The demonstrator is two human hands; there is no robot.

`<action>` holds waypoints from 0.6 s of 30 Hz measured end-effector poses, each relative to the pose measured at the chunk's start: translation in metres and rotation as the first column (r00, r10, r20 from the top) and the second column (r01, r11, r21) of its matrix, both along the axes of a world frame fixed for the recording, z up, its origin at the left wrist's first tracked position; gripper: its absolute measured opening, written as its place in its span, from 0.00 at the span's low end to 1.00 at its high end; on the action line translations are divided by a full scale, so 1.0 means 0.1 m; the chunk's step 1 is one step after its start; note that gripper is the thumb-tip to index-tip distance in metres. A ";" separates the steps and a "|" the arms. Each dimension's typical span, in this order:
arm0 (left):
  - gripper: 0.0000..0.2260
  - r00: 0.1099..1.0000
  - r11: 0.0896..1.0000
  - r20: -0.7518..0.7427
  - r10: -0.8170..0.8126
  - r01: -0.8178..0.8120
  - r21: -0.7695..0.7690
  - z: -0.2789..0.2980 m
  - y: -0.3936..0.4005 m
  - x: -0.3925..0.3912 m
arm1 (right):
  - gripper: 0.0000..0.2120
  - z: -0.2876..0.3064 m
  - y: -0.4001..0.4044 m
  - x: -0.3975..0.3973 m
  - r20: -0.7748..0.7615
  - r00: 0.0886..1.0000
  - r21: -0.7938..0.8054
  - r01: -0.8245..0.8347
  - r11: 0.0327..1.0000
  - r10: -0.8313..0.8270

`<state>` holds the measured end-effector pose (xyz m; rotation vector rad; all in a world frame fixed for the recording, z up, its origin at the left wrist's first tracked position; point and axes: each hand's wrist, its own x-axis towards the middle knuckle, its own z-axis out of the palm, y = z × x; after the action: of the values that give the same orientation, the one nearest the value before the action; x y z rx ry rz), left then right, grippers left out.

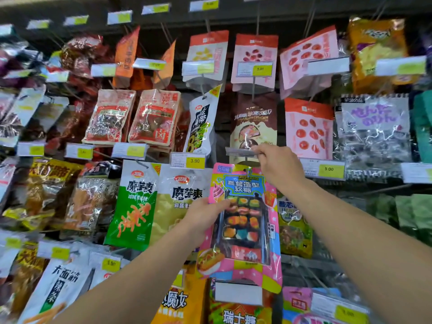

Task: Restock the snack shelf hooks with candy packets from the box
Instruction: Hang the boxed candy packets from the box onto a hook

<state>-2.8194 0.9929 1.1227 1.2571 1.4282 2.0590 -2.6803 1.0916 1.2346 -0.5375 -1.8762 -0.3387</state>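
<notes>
Fingers and thumb of the left hand (205, 212) are curled round the left edge of the pink candy packet (243, 220), thumb on the printed front, gripping it at mid-height. Fingers of the right hand (279, 163) are closed in a pinch on the clear price-tag flap (240, 152) at the hook end, directly above the packet. The packet hangs upright in the middle of the snack shelf, its top hole level with the hook (247, 170); whether the hole is fully seated on the wire appears uncertain, as the hook is largely hidden. A white-and-yellow konjac packet (182, 199) hangs just beside it on the left, a green-labelled packet (294, 228) partly behind it on the right.
</notes>
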 end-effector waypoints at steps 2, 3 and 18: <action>0.09 0.999 1.000 0.033 0.001 0.000 -0.007 0.04 0.04 0.00 | 0.14 -0.01 -0.01 0.02 0.010 1.000 0.002 -0.007 1.000 0.007; 0.10 0.999 1.000 0.038 0.005 -0.005 -0.009 0.07 0.04 0.01 | 0.14 -0.02 -0.01 0.02 0.012 1.000 0.002 -0.012 1.000 0.012; 0.30 0.998 0.987 0.033 0.060 -0.055 -0.150 0.05 0.12 -0.05 | 0.29 -0.66 0.09 0.22 -0.038 0.991 -0.036 -0.130 0.991 0.129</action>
<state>-2.8248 1.0053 1.1272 1.1249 1.5864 1.9603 -2.6585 1.1004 1.1691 -0.4421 -1.8762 -0.2065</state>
